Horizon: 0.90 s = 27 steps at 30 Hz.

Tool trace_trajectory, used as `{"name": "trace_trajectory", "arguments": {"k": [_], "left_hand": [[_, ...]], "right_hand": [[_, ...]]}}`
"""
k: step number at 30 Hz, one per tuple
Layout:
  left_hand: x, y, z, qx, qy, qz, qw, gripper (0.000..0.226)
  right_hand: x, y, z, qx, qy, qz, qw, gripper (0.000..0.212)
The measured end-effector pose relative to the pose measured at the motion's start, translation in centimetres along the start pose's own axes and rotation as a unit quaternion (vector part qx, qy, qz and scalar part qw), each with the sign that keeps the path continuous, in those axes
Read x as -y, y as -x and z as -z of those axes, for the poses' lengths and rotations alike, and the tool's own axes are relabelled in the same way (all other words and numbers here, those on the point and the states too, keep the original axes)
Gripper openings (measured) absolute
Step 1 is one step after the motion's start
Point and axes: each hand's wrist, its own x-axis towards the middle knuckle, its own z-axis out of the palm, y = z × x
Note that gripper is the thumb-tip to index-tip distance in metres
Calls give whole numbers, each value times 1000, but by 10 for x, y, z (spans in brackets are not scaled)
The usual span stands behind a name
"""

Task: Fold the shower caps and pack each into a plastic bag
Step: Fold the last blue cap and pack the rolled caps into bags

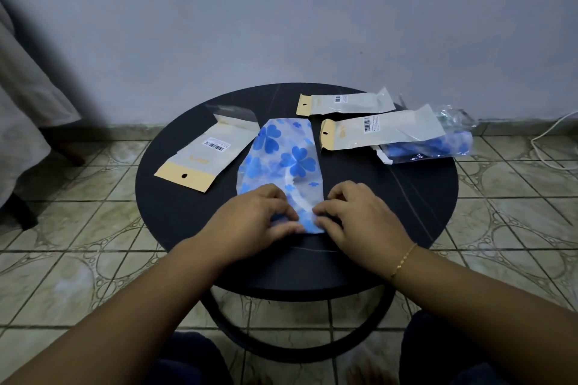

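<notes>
A: What does the shower cap (pixel 281 153) look like?
B: Translucent white plastic printed with blue clover-like flowers, flattened into a long folded strip at the middle of the round black bench (pixel 406 197).

A: Which way does it run?
B: Its long axis goes from the near edge away toward the wall, leaning slightly right at the far end. The near end lies under both hands: the left hand (pixel 253 219) and right hand (pixel 353 219) each pinch that end with curled fingers.

A: Any writing?
B: An empty bag (pixel 203 156) to the left, touching the cap's far end, has a barcode sticker and a tan header; its print is too small to read. Two more bags (pixel 347 103) lie right, one (pixel 384 131) overlapping a packed cap (pixel 428 147).
</notes>
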Motion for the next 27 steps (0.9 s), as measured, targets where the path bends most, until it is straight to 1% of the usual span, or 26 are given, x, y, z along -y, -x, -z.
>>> {"name": "trace_trajectory", "arguments": {"k": [1, 2, 3, 5, 6, 8, 10, 11, 13, 14, 15, 17, 18, 21, 24, 27], "left_hand": [[3, 0, 1, 6, -1, -11, 1000, 49], [6, -1, 2, 3, -6, -29, 1000, 59], [8, -2, 2, -11, -34, -54, 998, 61], [11, -3, 1, -62, -117, -102, 986, 52], [10, -4, 1, -82, -139, -110, 981, 47], [7, -5, 1, -96, -149, -128, 976, 41], [6, -6, 1, -95, -127, -135, 978, 39], [3, -7, 3, -91, -100, -126, 983, 41], [1, -8, 7, -61, -18, -67, 996, 43], [0, -8, 9, -44, 21, -27, 998, 39], [0, -9, 11, -34, 59, 12, 998, 29], [0, -10, 10, -40, 125, 73, 989, 11], [0, -12, 9, -47, 143, 91, 984, 11], [0, -17, 5, -75, 170, 125, 975, 22], [0, -22, 4, -93, 161, 138, 973, 24], [4, -26, 2, -88, 137, 138, 977, 25]], "right_hand": [[0, 1, 1, 15, 16, 9, 1000, 27], [0, 2, 3, 48, 30, 9, 998, 33], [-2, 2, 3, 78, 36, 13, 996, 40], [-6, 2, 4, 101, 45, 21, 994, 53], [-5, 2, 5, 102, 48, 26, 993, 55], [-4, 1, 5, 83, 58, 45, 994, 54], [-3, -2, 5, 62, 51, 64, 995, 47], [-3, -5, 8, 63, 44, 57, 995, 42], [-5, -11, 13, 110, 21, 16, 994, 31], [-6, -13, 14, 130, -1, -9, 991, 28], [-8, -14, 15, 135, -38, -31, 990, 26], [-8, -16, 15, 113, -141, -73, 981, 18], [-8, -17, 15, 99, -183, -92, 974, 14], [-8, -19, 11, 76, -225, -133, 962, 15], [-8, -23, 6, 76, -212, -157, 962, 11], [-7, -27, 3, 87, -194, -175, 961, 6]]}}
